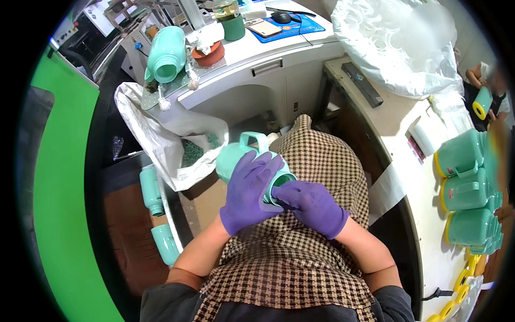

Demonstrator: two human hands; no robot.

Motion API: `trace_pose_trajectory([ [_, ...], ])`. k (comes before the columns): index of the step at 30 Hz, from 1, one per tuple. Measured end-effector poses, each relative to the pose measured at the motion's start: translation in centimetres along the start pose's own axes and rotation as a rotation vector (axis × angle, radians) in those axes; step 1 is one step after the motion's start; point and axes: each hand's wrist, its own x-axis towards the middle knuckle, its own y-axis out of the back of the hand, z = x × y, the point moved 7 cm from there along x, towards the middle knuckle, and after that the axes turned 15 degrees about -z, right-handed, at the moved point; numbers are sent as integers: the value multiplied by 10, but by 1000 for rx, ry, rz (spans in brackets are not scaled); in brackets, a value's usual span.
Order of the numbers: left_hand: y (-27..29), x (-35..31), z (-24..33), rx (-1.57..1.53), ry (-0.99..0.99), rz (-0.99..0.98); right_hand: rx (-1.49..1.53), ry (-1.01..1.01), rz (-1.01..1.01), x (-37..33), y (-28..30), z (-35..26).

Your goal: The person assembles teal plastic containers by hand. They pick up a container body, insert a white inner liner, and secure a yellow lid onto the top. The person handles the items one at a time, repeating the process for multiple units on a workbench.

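Observation:
A mint-green plastic jug (pixel 228 156) with a loop handle lies tilted over my lap, its round mouth turned toward my right hand. My left hand (pixel 249 188), in a purple glove, is wrapped round the jug near its neck, with the fingers across the body. At the mouth's rim is my purple-gloved right hand (pixel 319 206), its fingers curled together and the tips reaching just inside the opening. Anything pinched between those fingertips is hidden from this view. A brown-and-black checked apron (pixel 322 161) covers my lap beneath the jug.
Left of my knees, a white sack (pixel 153 134) holds green scraps. Another mint jug (pixel 167 51) lies on the desk; two green pieces (pixel 165 244) rest at lower left. Several yellow-based jugs (pixel 464 196) and a bag of clear rings (pixel 397 43) stand right. A co-worker's hand (pixel 475 75) shows beyond.

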Motion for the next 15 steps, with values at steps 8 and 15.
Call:
trace_pose_trajectory([
  [8, -4, -18, 2, 93, 12, 76, 71, -67, -90, 1, -5, -13],
  [15, -11, -13, 2, 110, 153, -63, 83, -51, -27, -6, -25, -9],
])
